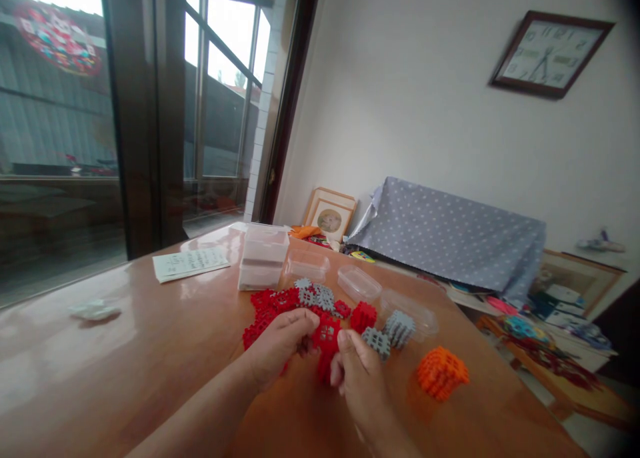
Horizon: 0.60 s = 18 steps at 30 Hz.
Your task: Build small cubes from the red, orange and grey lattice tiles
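Observation:
Both hands meet over a cluster of red interlocking plastic pieces point(327, 341) on the wooden table point(150, 351). My left hand point(280, 348) curls its fingers round the left side of the red cluster. My right hand point(357, 371) pinches its right side. Behind them lies a loose pile of red pieces point(270, 305) and grey pieces point(316, 295). A red assembled block point(363, 315), two grey blocks point(393, 333) and an orange block point(442, 373) sit to the right.
Stacked clear plastic boxes point(263, 257) and several open clear trays point(359, 283) stand behind the pile. A printed paper sheet point(191, 263) and a crumpled white scrap point(95, 309) lie to the left. The table edge runs along the right, with clutter on the floor beyond.

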Each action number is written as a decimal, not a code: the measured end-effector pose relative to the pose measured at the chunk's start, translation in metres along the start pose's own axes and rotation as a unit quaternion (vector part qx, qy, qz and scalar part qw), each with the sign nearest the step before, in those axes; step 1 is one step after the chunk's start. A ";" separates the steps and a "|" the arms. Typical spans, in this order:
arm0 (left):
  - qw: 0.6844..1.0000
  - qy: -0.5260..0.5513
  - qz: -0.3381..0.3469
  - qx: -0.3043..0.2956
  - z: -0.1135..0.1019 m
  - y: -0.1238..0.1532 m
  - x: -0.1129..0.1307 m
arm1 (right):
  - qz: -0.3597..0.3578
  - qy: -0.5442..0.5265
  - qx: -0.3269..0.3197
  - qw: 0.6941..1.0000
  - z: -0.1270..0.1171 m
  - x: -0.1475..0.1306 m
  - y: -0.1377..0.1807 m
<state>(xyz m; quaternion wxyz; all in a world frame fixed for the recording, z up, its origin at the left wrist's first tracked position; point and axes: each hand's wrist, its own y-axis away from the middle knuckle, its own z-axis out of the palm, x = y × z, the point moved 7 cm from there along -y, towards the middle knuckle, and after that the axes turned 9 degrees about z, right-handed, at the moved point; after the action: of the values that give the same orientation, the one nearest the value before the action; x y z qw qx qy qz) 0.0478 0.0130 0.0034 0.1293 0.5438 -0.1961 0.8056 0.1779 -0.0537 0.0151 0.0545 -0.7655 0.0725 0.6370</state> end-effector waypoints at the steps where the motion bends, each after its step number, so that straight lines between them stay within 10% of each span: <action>1: 1.000 0.001 0.006 -0.004 0.001 0.001 0.001 | 0.004 -0.002 -0.003 1.000 -0.001 0.000 0.000; 13: 0.999 0.027 -0.022 0.000 0.002 0.001 -0.010 | -0.089 0.112 0.099 0.985 -0.038 -0.012 -0.010; 18: 0.999 0.005 -0.038 -0.005 0.003 0.002 -0.014 | -0.196 0.293 0.077 0.933 -0.031 -0.028 -0.003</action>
<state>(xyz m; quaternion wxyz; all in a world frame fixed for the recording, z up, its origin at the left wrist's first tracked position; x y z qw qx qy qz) 0.0547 0.0102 -0.0085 0.1632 0.5461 -0.1792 0.8019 0.2030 -0.0549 0.0485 0.2135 -0.9107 -0.0171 0.3532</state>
